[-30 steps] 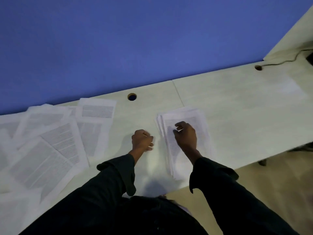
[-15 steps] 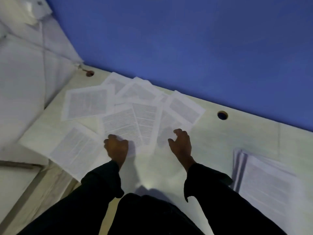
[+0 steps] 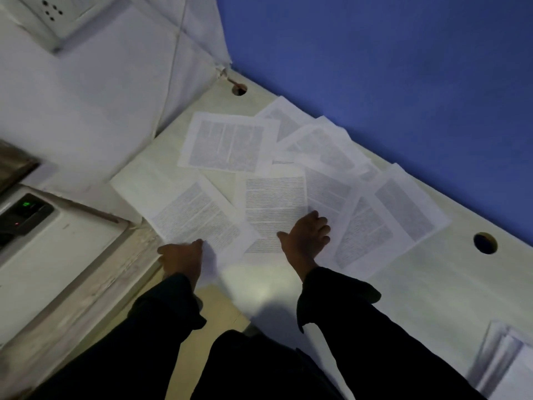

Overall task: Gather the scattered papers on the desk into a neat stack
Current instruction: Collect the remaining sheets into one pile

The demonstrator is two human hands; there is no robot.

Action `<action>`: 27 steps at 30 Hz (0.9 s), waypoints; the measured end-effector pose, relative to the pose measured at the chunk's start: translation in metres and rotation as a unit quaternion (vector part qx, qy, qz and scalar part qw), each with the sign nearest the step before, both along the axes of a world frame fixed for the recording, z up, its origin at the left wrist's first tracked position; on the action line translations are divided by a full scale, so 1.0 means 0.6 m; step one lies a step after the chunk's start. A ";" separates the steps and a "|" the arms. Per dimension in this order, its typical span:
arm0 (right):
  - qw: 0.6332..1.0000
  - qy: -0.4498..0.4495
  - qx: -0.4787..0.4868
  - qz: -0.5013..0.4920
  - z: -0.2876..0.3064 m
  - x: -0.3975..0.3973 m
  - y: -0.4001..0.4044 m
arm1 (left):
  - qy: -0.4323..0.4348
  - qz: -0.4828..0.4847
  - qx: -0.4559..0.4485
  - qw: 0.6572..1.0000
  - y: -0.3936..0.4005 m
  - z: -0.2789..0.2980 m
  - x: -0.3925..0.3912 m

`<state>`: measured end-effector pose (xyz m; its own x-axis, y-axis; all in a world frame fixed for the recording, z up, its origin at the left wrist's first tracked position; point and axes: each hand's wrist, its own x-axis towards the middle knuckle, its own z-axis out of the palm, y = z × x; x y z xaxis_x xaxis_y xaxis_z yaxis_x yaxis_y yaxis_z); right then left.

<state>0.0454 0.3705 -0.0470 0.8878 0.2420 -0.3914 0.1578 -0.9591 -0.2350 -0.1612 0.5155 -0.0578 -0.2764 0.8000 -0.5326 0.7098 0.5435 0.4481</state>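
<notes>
- The scattered papers [image 3: 288,180] lay fanned out ahead of both my hands, in the desk [image 3: 432,284] corner against the blue partition [image 3: 403,67], overlapping one another.
- My left hand [image 3: 181,261] rested on the near corner of the leftmost sheet [image 3: 196,215], right at the desk's front edge; I could not tell whether its fingers pinched the paper or only pressed it.
- My right hand [image 3: 305,238] lay flat, fingers spread, on the middle sheet [image 3: 274,209], holding nothing.
- The hands were apart, with those two sheets between and under them.
- The leftmost sheet's long axis ran diagonally, from near my left hand up and to the left; the middle sheet ran almost straight away from me.
- The gathered stack [image 3: 507,362] sat well off to my right at the frame's lower edge, nearer my right hand, so I judged the loose sheets had to travel rightward.
</notes>
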 end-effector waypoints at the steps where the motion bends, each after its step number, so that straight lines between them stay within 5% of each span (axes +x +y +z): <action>1: 1.000 0.013 0.015 -0.006 -0.002 0.001 0.001 | -0.017 0.015 0.011 1.000 -0.005 0.001 -0.003; 6: 0.975 0.120 0.179 -0.045 0.002 0.017 -0.025 | -0.102 -0.068 0.104 0.987 -0.013 0.013 0.003; 8: 0.968 0.114 0.210 -0.081 0.008 0.024 -0.049 | -0.145 -0.114 0.074 0.980 -0.019 0.024 0.019; 17: 0.928 0.252 0.267 -0.060 0.012 0.046 -0.151 | -0.238 -0.221 -0.042 0.945 -0.036 0.021 0.069; 27: 0.898 0.228 0.284 -0.247 0.006 0.070 -0.148 | -0.225 -0.378 0.094 0.893 -0.039 0.014 0.098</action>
<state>0.0871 0.2816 -0.0435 0.7201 0.1390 -0.6798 -0.4910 -0.5902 -0.6408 -0.1021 0.4919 -0.0492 0.5889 0.7541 -0.2909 0.5676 -0.1295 0.8131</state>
